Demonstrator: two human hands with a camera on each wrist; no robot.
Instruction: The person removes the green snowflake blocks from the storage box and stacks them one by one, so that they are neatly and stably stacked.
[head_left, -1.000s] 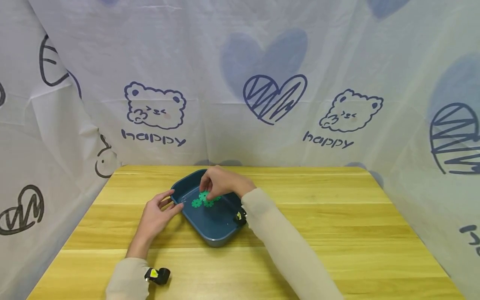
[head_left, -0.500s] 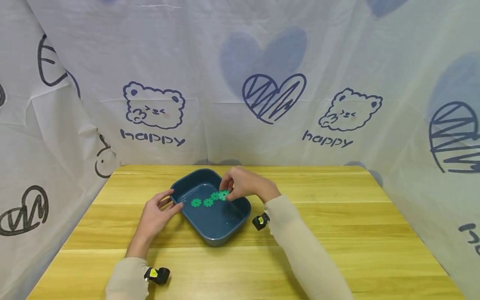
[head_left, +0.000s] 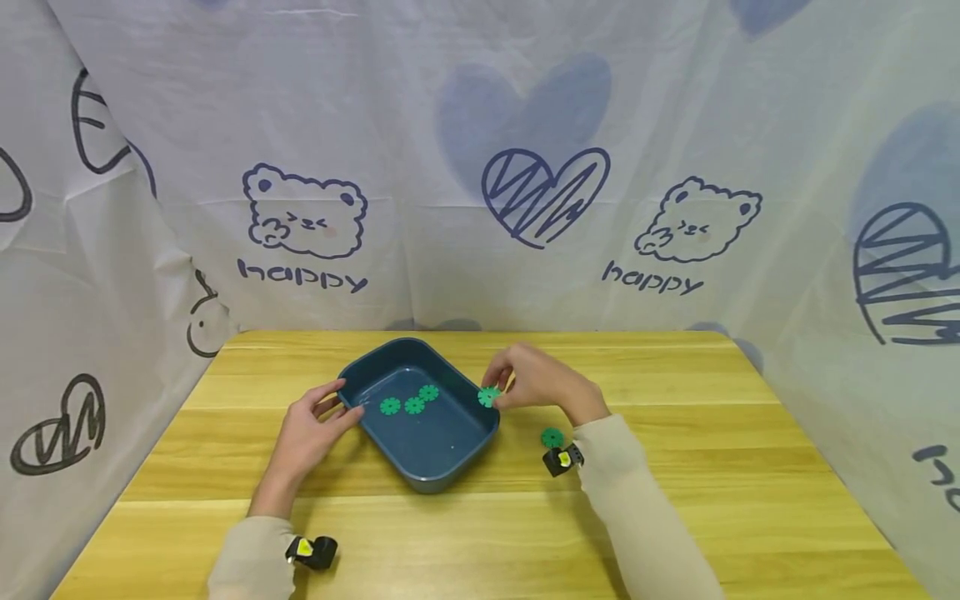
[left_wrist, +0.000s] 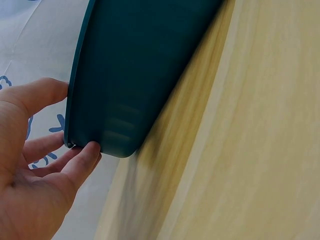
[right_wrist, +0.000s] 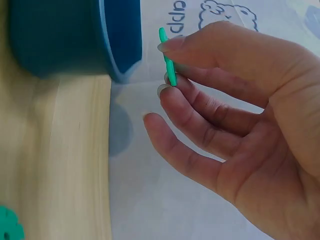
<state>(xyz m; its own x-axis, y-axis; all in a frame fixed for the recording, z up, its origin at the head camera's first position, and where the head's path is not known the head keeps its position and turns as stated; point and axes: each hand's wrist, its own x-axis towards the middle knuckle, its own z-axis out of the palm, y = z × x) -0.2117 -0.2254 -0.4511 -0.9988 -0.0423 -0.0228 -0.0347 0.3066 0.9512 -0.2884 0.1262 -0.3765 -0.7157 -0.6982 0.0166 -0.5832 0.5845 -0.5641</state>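
A dark blue plastic bin (head_left: 431,450) stands on the wooden table; several green notched plastic discs (head_left: 390,406) lie on its floor. At its left corner, my left hand (head_left: 309,433) grips the bin with thumb and fingers spread across the corner, fingertips touching rim and outer wall. Just beyond the right rim, my right hand (head_left: 536,383) pinches one green notched disc (head_left: 488,397) between thumb and fingertips. The right wrist view shows this held disc (right_wrist: 168,57) edge-on, apart from the bin wall. Another green disc (head_left: 552,437) lies on the table near my right wrist.
The wooden table (head_left: 675,467) extends around the bin on every side. A printed white cloth (head_left: 420,250) hangs behind and along the sides. Small black cameras (head_left: 557,461) are strapped to both wrists.
My right hand has moved right, from inside the bin out past its right rim, carrying a disc. The disc on the table has come into view. The left hand stays at the corner.
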